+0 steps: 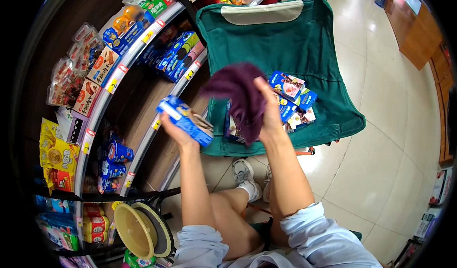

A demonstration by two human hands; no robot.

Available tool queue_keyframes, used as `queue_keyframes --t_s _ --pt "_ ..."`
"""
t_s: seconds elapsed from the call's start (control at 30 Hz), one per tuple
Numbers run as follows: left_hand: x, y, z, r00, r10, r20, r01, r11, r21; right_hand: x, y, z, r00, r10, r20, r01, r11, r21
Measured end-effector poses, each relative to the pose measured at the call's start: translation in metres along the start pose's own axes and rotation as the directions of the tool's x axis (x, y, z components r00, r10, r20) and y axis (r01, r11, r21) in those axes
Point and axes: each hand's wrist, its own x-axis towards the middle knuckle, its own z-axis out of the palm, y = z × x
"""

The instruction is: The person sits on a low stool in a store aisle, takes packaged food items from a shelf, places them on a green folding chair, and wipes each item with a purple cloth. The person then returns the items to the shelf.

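Note:
My left hand (179, 134) grips a blue snack box (185, 119), tilted, in front of the shelf and left of the chair. A crumpled dark purple cloth (244, 96) is in my right hand (269, 107), above the seat of a green folding fabric chair (328, 119). Several snack boxes lie on that seat beyond and beside my right hand, among them a blue box with a pink picture (287, 85) and a blue-green box (307, 99). The cloth and my right hand partly hide the boxes.
Curved store shelves (153, 125) stand at my left, holding snack packets, blue cookie boxes (178, 55) and blue cups (119, 150). A yellow plastic basin (134, 230) is at the lower left. A wooden counter (416, 32) stands at the far right, across the tiled floor (378, 168).

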Motion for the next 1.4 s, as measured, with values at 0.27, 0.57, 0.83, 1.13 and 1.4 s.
queue_keyframes --t_s 0.27,0.57,0.83,1.13,1.4 --pt "-0.021 -0.049 0.019 0.871 -0.035 0.490 -0.432 0.422 0.798 -0.002 -0.033 -0.016 0.978 -0.172 0.119 0.127 0.940 0.316" --pt "-0.035 -0.072 0.037 0.784 0.073 0.617 -0.587 -0.237 0.774 -0.001 -0.046 -0.033 0.974 -0.222 0.047 0.202 0.945 0.258" --pt "-0.033 -0.115 0.006 0.791 -0.262 0.552 -0.610 -0.407 0.680 -0.010 -0.063 -0.029 0.954 -0.300 0.014 0.282 0.910 0.305" --pt "-0.057 -0.132 0.032 0.591 -0.072 0.804 -0.774 -0.332 0.539 -0.018 -0.086 -0.051 0.891 -0.451 -0.046 0.436 0.825 0.360" --pt "-0.088 -0.197 0.050 0.351 -0.481 0.803 -0.930 -0.076 0.361 -0.020 -0.093 -0.060 0.900 -0.436 -0.013 0.387 0.783 0.487"
